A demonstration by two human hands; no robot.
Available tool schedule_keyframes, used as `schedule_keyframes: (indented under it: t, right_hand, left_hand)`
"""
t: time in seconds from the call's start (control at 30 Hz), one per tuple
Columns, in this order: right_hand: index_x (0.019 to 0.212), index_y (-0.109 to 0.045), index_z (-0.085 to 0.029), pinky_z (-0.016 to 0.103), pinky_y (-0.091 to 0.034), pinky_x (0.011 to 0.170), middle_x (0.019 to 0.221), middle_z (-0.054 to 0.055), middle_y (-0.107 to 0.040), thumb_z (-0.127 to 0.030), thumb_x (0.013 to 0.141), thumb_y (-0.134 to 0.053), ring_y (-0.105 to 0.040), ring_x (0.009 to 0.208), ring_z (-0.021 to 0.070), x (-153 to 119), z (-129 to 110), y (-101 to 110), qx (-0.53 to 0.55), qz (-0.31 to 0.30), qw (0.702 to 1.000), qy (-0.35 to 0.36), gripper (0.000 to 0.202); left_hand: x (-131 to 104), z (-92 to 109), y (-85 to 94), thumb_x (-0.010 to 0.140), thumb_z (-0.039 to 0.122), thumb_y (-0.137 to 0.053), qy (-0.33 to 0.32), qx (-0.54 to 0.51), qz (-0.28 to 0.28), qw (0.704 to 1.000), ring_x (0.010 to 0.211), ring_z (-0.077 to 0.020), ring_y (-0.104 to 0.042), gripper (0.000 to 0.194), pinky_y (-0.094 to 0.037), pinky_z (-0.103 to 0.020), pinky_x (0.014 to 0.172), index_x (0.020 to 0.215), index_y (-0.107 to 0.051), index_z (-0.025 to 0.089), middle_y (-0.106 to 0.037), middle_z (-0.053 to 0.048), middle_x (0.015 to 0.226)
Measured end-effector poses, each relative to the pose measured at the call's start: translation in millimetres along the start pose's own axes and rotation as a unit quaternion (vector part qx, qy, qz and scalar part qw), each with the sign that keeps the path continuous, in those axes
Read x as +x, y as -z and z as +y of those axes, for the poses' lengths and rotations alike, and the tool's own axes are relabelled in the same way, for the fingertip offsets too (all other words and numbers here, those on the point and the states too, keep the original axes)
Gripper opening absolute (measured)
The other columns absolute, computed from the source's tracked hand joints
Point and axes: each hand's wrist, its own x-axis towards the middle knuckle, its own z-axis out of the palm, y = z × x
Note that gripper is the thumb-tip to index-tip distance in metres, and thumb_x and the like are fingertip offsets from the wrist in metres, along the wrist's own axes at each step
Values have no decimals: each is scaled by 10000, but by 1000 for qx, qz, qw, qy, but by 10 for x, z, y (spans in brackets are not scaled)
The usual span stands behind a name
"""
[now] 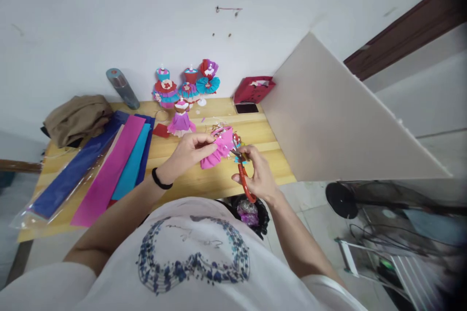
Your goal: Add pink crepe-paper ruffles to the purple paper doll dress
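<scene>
My left hand [189, 153] pinches a gathered piece of pink crepe paper [215, 155] between thumb and fingers, above the wooden table. In my right hand [260, 175] are scissors [245, 182] with red handles, the thumb and fingers around the handles. Their blades point toward the paper's right edge and appear slightly apart; whether they touch it I cannot tell. Behind the paper lies a pile of small colourful scraps [238, 142], partly covered by my hands. A small dress form in a purple paper dress [181, 120] stands just beyond my left hand.
Several more paper-dressed forms [166, 88] stand by the wall. Crepe paper sheets [109, 170], a brown cloth [78, 119] and a bottle [123, 88] occupy the table's left. A red bag [253, 89] and phone [246, 108] sit back right, beside a pale panel [328, 121].
</scene>
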Motion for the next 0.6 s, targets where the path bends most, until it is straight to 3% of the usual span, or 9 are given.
schedule_keyframes:
  t: [0.23,0.6]
  right_hand:
    - [1124,-531,-219,361,-503,700,984,66,-597,-544,834,-715,-578,781,209,33,15,134,-60,-13,997,48,473]
    - [1109,-564,-220,320,-518,663,946,61,-627,-513,835,-730,-580,736,185,56,1,148,-36,-35,998,47,433]
  left_hand:
    - [136,-43,-56,804,390,-744,21,-20,-21,999,591,-116,-575,281,-440,-219,550,711,-717,127,-670,-43,668]
    - [198,-90,-33,813,410,-720,23,8,-26,999,587,-109,-528,308,-394,-227,554,679,-676,135,-626,-23,647]
